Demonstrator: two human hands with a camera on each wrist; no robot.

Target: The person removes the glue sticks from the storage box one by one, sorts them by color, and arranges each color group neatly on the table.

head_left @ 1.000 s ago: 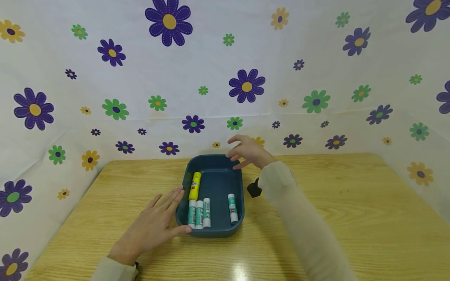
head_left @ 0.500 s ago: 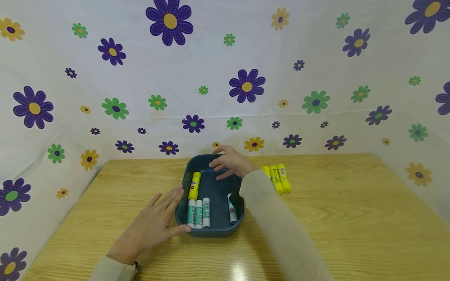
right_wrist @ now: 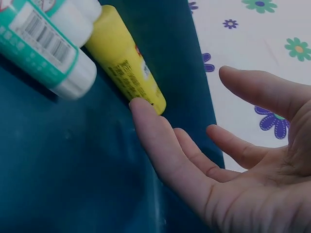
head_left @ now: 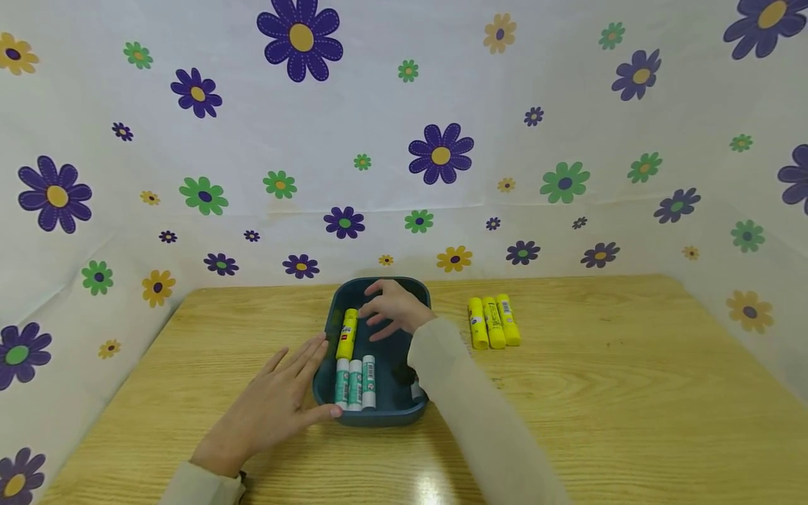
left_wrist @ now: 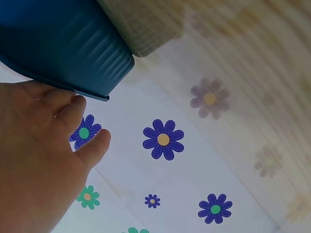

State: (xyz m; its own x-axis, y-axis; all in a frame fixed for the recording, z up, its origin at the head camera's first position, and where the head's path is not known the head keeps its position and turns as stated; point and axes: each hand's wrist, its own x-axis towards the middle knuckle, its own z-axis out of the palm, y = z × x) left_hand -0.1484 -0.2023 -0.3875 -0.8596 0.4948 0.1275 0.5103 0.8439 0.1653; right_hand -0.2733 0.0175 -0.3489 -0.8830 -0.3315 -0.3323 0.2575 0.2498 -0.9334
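A dark blue bin (head_left: 385,419) stands on the table, my left hand (head_left: 268,403) resting against its left rim with straight fingers. In the left wrist view the fingertips of that hand (left_wrist: 43,145) lie along the bin's edge. My right hand (head_left: 394,310) is inside the bin's far half, fingers spread and holding nothing. Its fingertips are right at the yellow glue stick (head_left: 347,335), also seen in the right wrist view beside the index finger (right_wrist: 146,121). Three white-and-green glue sticks (head_left: 355,384) lie in the near left corner. Another glue stick (head_left: 416,391) is mostly hidden by the right wrist.
Three yellow glue sticks (head_left: 494,322) lie side by side on the wooden table (head_left: 618,379), right of the bin. A white flowered sheet (head_left: 379,126) rises behind the table and along both sides.
My right hand has come left and down from the bin's far right rim to the yellow glue stick, uncovering the three yellow ones on the table. The left hand has stayed put.
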